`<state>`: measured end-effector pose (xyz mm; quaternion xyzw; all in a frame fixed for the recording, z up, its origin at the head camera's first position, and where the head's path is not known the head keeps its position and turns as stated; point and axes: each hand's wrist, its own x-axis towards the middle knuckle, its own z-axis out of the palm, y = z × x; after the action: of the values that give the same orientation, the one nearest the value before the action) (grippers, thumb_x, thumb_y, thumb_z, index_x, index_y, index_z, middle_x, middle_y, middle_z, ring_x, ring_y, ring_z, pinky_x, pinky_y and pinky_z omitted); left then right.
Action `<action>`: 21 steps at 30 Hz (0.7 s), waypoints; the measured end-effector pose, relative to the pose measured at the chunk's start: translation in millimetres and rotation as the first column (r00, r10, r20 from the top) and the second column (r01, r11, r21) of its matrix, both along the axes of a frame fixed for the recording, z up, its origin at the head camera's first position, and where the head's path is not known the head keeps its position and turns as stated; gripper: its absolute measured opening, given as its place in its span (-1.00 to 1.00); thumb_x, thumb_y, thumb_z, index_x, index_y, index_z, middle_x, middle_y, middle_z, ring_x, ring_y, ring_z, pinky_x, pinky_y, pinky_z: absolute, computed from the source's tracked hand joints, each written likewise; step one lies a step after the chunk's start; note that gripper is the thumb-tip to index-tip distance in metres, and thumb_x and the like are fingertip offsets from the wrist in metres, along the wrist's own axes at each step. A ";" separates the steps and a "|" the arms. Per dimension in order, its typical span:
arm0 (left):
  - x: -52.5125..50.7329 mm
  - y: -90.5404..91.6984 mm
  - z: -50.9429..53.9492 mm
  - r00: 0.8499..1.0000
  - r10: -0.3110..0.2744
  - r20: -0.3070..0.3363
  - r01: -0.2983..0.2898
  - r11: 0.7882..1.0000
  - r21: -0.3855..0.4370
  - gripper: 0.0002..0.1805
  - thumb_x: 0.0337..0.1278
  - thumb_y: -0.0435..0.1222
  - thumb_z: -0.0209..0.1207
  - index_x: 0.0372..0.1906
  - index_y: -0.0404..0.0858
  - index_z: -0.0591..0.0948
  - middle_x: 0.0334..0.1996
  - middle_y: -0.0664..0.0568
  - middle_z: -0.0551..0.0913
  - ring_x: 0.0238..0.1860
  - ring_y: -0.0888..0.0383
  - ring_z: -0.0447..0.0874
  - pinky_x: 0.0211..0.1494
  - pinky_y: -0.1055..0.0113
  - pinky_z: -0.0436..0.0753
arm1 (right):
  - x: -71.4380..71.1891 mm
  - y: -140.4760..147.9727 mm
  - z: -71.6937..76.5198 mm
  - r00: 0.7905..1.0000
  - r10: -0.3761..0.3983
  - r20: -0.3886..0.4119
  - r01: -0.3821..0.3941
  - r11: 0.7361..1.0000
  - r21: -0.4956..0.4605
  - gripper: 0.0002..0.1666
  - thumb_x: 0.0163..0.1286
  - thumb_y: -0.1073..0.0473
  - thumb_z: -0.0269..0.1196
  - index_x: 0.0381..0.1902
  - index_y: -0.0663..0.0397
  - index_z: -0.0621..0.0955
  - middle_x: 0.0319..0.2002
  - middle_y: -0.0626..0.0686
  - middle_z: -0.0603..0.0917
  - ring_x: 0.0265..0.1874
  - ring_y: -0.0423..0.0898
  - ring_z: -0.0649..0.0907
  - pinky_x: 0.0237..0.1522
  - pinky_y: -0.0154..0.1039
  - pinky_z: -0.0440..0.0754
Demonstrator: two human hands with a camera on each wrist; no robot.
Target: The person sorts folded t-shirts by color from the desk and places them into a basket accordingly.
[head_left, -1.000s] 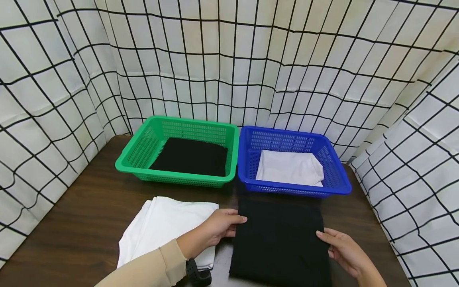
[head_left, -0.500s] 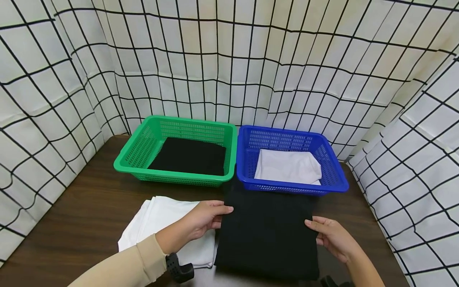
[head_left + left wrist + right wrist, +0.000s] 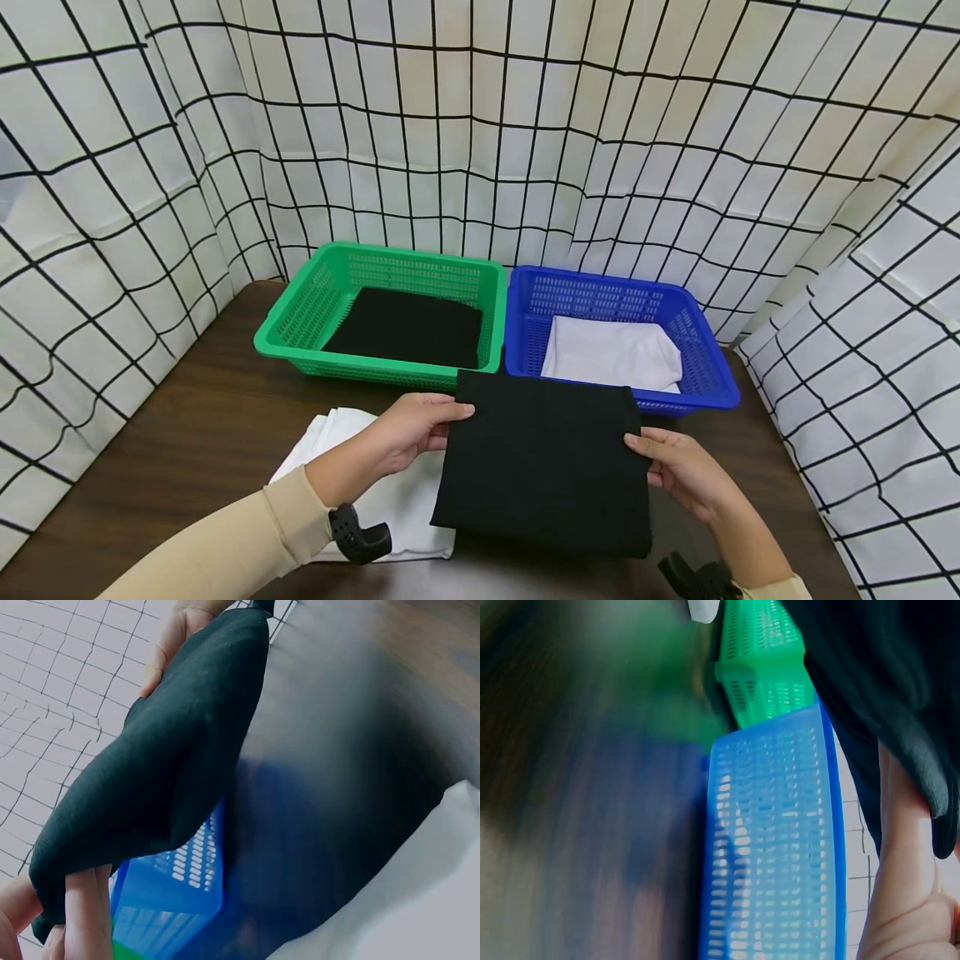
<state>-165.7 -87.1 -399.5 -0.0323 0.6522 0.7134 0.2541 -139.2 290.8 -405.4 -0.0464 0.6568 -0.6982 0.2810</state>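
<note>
A folded black cloth (image 3: 547,467) hangs between my two hands, lifted off the table in front of the baskets. My left hand (image 3: 415,429) pinches its left edge, thumb on top and fingers beneath. At the right edge my right hand (image 3: 686,471) grips it the same way. In the left wrist view the black cloth (image 3: 157,757) sags between both hands. The right wrist view shows fingers (image 3: 904,825) under the cloth's fold. Below my left forearm lies a folded white cloth (image 3: 405,508) on the table, partly covered by the arm.
A green basket (image 3: 390,367) holding a folded black cloth (image 3: 412,327) stands at the back left. Beside it, a blue basket (image 3: 705,367) holds a folded white cloth (image 3: 611,352). Grid-patterned curtains (image 3: 450,125) enclose the dark wooden table (image 3: 202,417) at the back and sides.
Both hands have raised the black cloth off the table and brought it leftward and forward. Its far edge now overlaps the baskets' front rims in view. The baskets have stayed put.
</note>
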 end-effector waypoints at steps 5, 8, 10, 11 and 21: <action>-3.3 -7.6 3.0 1.000 0.004 -0.004 -0.004 1.000 0.014 -0.69 0.31 -0.26 0.22 0.00 -0.41 0.66 -0.36 0.12 0.79 -0.35 0.26 0.79 -0.13 0.36 0.77 | -6.9 -9.1 4.0 1.000 0.008 -0.002 -0.008 1.000 -0.008 -0.73 0.60 0.14 0.01 0.01 -0.13 0.66 -0.08 -0.16 0.76 -0.11 -0.24 0.75 -0.02 -0.30 0.73; -4.0 -12.3 4.4 1.000 0.010 0.003 -0.010 1.000 0.014 -0.72 0.31 -0.26 0.22 -0.03 -0.39 0.67 -0.37 0.13 0.79 -0.35 0.26 0.79 -0.13 0.37 0.77 | -10.7 -14.3 5.1 1.000 0.007 0.007 -0.007 1.000 -0.001 -0.74 0.60 0.14 0.03 0.02 -0.11 0.65 -0.07 -0.16 0.76 -0.11 -0.24 0.75 -0.01 -0.29 0.73; -5.1 -15.4 5.7 1.000 0.012 0.005 -0.012 1.000 0.008 -0.72 0.31 -0.26 0.22 -0.04 -0.39 0.68 -0.37 0.13 0.79 -0.35 0.26 0.79 -0.12 0.36 0.77 | -12.8 -17.2 5.3 1.000 0.011 0.009 -0.011 1.000 0.002 -0.74 0.60 0.13 0.03 0.03 -0.10 0.64 -0.07 -0.16 0.76 -0.11 -0.24 0.75 -0.01 -0.29 0.73; -6.1 -16.8 6.3 1.000 0.013 0.004 -0.013 1.000 0.001 -0.72 0.31 -0.26 0.23 -0.05 -0.39 0.68 -0.37 0.13 0.79 -0.35 0.26 0.79 -0.12 0.37 0.77 | -13.8 -18.5 5.2 1.000 0.013 0.008 -0.013 1.000 0.005 -0.74 0.60 0.13 0.03 0.03 -0.09 0.64 -0.07 -0.16 0.76 -0.11 -0.24 0.75 0.00 -0.29 0.73; -17.1 -29.8 14.4 1.000 0.022 0.000 -0.022 1.000 -0.011 -0.58 0.34 -0.26 0.20 0.15 -0.47 0.57 -0.34 0.16 0.79 -0.31 0.28 0.79 -0.10 0.40 0.75 | -27.3 -31.5 10.9 1.000 0.028 -0.005 -0.027 0.999 0.045 -0.75 0.59 0.09 0.04 0.03 -0.11 0.64 -0.09 -0.18 0.77 -0.10 -0.25 0.75 0.02 -0.32 0.71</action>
<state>-182.8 -116.9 -385.1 -0.0407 0.6559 0.7124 0.2461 -166.5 259.4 -394.5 -0.0513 0.6723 -0.6793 0.2895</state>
